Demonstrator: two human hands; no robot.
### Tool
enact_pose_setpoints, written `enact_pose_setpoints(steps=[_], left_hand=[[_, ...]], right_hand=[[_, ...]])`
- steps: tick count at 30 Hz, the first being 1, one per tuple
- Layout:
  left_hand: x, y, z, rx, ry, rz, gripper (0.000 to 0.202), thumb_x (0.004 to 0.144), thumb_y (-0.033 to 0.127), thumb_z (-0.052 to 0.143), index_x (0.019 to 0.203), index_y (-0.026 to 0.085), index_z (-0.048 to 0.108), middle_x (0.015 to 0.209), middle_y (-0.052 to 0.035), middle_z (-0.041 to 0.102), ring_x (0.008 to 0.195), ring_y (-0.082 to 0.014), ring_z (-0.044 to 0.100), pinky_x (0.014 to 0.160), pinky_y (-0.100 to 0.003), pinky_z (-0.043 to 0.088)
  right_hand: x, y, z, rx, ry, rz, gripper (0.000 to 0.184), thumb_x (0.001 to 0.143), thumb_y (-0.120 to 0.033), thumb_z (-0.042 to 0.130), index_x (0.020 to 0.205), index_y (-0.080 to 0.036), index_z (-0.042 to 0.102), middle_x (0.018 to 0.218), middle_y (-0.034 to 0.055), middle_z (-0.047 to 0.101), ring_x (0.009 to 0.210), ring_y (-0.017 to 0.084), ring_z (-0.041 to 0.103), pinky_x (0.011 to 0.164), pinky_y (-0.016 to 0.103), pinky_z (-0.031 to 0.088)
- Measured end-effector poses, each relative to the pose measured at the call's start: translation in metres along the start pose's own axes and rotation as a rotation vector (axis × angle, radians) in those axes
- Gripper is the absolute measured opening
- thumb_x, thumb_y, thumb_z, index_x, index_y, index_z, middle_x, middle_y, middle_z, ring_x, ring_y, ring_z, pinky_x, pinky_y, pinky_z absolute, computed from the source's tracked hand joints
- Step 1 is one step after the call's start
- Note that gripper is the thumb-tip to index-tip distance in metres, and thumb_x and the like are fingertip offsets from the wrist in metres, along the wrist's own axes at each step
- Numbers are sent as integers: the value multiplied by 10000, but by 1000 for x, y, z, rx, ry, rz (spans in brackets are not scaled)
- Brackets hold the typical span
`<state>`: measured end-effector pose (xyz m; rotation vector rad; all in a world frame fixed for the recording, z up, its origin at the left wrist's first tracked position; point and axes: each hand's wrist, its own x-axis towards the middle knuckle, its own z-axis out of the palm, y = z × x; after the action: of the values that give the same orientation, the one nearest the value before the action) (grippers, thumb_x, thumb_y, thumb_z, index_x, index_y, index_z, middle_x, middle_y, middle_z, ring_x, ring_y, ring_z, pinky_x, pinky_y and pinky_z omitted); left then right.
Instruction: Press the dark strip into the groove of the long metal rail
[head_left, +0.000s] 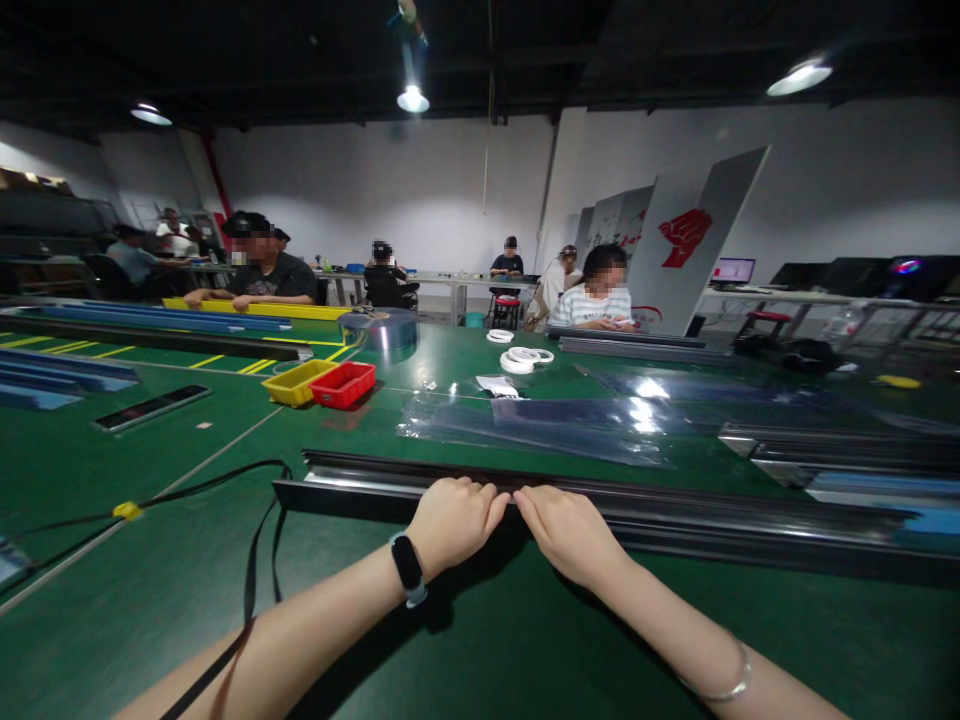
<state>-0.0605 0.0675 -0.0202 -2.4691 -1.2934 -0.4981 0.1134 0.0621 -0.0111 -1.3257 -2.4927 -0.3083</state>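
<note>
A long black metal rail (712, 520) lies across the green table in front of me. My left hand (454, 520), with a black wristband, and my right hand (566, 530), with a thin bracelet on the wrist, rest side by side on the rail's near edge, fingers curled over it and fingertips nearly touching each other. A second dark rail (360, 462) lies just behind the first one.
Clear plastic sheets (570, 420) lie beyond the rails. A yellow bin (298, 383) and a red bin (343, 384) stand at mid left, white tape rolls (525, 358) further back. A black cord (247, 560) trails at left. More rails (840, 445) lie right. People sit at the far side.
</note>
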Motion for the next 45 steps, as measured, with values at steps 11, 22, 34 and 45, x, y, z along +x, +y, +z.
enact_pose_setpoints(steps=[11,22,34,45], left_hand=[[-1,-1,-2,-35,27,58,369,896,355,235,717,173,500,637,-23,565,632,-157,529,589,-283,372],[0,-1,-1,-34,7,41,381,895,367,224,719,175,501,626,-28,569,630,-162,542,587,-284,375],[-1,-1,0,-24,7,33,381,896,375,216,729,179,497,644,-30,578,648,-168,548,585,-286,370],[-1,-1,1,-22,35,26,379,894,379,227,728,174,499,627,-35,578,633,-165,554,578,-282,371]], right_hand=[[0,-2,-1,-13,-40,-5,381,904,-282,180,782,-178,525,680,28,579,686,127,559,607,239,353],[-2,-2,5,-241,8,-106,289,867,-132,257,783,-156,532,624,25,557,598,136,528,595,270,338],[-3,1,-4,-244,-30,79,319,862,-196,279,735,-165,570,627,44,597,586,155,557,515,244,327],[-2,2,-6,-286,-79,14,274,842,-142,297,804,-139,568,636,66,601,583,151,576,495,234,345]])
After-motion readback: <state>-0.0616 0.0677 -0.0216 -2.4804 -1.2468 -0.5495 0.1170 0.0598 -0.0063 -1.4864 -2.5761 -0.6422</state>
